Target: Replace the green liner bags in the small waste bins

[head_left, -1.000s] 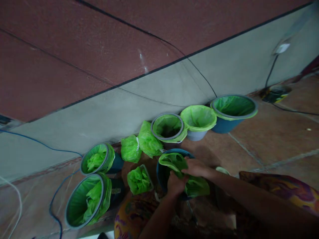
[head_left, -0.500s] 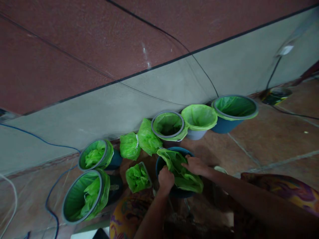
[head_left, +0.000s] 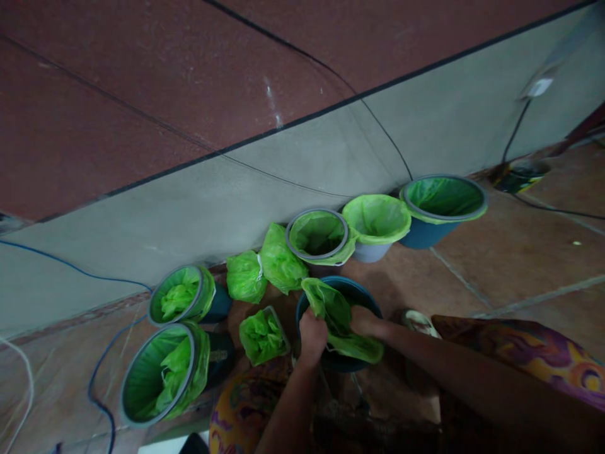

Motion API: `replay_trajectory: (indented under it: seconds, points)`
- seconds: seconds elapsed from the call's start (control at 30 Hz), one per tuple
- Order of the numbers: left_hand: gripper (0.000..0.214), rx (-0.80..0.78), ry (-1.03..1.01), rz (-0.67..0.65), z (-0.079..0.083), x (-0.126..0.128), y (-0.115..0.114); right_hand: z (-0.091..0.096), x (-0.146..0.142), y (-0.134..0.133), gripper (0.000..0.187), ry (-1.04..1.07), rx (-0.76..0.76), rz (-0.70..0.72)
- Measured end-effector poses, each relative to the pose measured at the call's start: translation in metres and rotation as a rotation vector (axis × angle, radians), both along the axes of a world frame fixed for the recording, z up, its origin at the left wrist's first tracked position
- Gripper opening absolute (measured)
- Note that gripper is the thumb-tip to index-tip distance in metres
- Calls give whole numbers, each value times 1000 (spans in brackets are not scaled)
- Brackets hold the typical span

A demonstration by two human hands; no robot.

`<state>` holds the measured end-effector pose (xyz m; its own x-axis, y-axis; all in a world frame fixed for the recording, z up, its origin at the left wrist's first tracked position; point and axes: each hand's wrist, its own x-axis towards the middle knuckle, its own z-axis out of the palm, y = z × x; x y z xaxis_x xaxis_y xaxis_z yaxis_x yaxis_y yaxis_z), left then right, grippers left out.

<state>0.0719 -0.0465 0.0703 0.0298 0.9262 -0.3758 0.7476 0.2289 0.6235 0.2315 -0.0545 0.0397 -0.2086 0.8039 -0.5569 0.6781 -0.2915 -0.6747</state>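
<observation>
A dark blue bucket (head_left: pixel 363 296) stands on the floor right in front of me, with a light green plastic bag (head_left: pixel 333 309) draped over its near rim. My left hand (head_left: pixel 312 335) is closed on the bag at the bucket's left edge. My right hand (head_left: pixel 363 321) grips the same bag a little to the right, inside the bucket's mouth. Both forearms reach in from the bottom of the view.
Several other buckets lined with green bags stand along the grey wall: a row of three (head_left: pixel 378 221) behind, two tipped ones (head_left: pixel 161 372) at the left. Loose tied green bags (head_left: pixel 265 268) lie between them. Cables (head_left: pixel 101 372) run over the tiled floor.
My left hand has shifted left to the bucket's rim with the bag. My right hand has moved deeper into the bucket's mouth, and the bag now hangs more over the near edge.
</observation>
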Motion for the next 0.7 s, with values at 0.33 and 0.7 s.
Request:
replay_trajectory:
  seconds: [0.33,0.7]
  points:
    - [41,169,-71,155,19,-36,30,99,71,11,49,451,-123,-78]
    - [56,343,303,87,13,-23,28,59,84,-14,20,-100,-12,184]
